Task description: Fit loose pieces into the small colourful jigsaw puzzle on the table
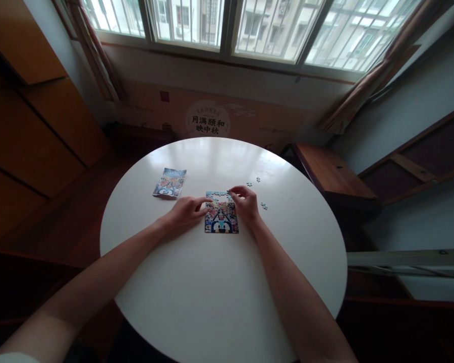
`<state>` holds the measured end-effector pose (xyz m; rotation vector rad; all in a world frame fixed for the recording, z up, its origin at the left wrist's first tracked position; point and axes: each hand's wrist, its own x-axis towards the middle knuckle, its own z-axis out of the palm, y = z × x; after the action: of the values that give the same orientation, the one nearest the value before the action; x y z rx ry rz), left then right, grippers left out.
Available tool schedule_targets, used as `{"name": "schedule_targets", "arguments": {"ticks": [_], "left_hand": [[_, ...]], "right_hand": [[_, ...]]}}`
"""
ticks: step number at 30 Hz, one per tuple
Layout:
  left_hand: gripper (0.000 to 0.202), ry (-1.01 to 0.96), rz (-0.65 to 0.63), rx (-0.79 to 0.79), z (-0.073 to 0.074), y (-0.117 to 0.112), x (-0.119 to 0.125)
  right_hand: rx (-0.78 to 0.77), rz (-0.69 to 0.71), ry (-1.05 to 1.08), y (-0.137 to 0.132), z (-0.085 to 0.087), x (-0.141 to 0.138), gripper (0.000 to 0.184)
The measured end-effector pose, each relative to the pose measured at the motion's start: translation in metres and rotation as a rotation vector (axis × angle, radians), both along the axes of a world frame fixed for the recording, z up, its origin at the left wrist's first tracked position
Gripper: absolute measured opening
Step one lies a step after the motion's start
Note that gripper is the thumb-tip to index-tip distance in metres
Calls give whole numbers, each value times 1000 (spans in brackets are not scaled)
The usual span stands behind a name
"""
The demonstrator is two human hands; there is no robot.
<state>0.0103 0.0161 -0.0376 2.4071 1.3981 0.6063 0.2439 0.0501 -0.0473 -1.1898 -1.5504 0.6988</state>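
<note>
A jigsaw puzzle [222, 219] with a blue cartoon dog's head lies on the white round table, with a gap in its upper part. My left hand [186, 210] rests at the puzzle's left edge, index finger stretched onto it and the fingers apart. At the upper right corner, my right hand [247, 202] pinches a small puzzle piece, mostly hidden by thumb and fingertips. Three loose pieces lie to the right: one puzzle piece [264, 206] beside my right hand, another puzzle piece [249, 184] and a third puzzle piece [258, 179] farther back.
A picture packet [170, 182] with matching artwork lies on the table [196, 297], left of the puzzle. Behind the table's right side stands a wooden desk [329, 169]. Barred windows [189, 22] line the far wall, and wooden cabinets [34, 121] stand at left.
</note>
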Motion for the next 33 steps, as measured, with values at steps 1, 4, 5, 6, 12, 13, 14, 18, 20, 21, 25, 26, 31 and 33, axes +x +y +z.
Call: {"name": "schedule_targets", "arguments": {"ticks": [1, 4, 5, 6, 12, 13, 14, 18, 20, 21, 25, 26, 31, 33], "left_hand": [[36, 6, 3, 1, 0, -1, 0], [38, 46, 6, 27, 1, -3, 1], [39, 64, 2, 36, 3, -5, 2], [41, 79, -6, 41, 4, -6, 2], [44, 79, -86, 10, 13, -8, 2], [43, 71, -92, -3, 13, -8, 1], [43, 61, -93, -14, 13, -8, 1], [44, 37, -84, -46, 12, -6, 0], [45, 28, -73, -61, 11, -6, 0], [46, 26, -66, -66, 11, -6, 0], [47, 30, -51, -66, 10, -4, 0], [48, 32, -51, -66, 11, -4, 0], [48, 33, -51, -67, 11, -3, 1], [47, 30, -49, -69, 11, -3, 1]], "right_hand": [[34, 6, -41, -2, 1, -2, 13], [115, 30, -163, -7, 3, -10, 9], [108, 39, -186, -8, 4, -12, 10], [86, 50, -204, -9, 4, -15, 13], [-21, 33, -277, -8, 3, -20, 13], [-29, 29, -274, -8, 3, -19, 13], [-33, 29, -273, -8, 3, -19, 12], [-36, 46, -296, -8, 3, -17, 11], [-37, 48, -327, -8, 3, -17, 13], [-36, 51, -345, -8, 3, -17, 13], [-23, 52, -412, -8, 2, -17, 15], [-17, 45, -427, -9, 1, -17, 16], [28, -21, -521, -11, 0, -19, 17], [34, -27, -550, -12, 0, -19, 18]]}}
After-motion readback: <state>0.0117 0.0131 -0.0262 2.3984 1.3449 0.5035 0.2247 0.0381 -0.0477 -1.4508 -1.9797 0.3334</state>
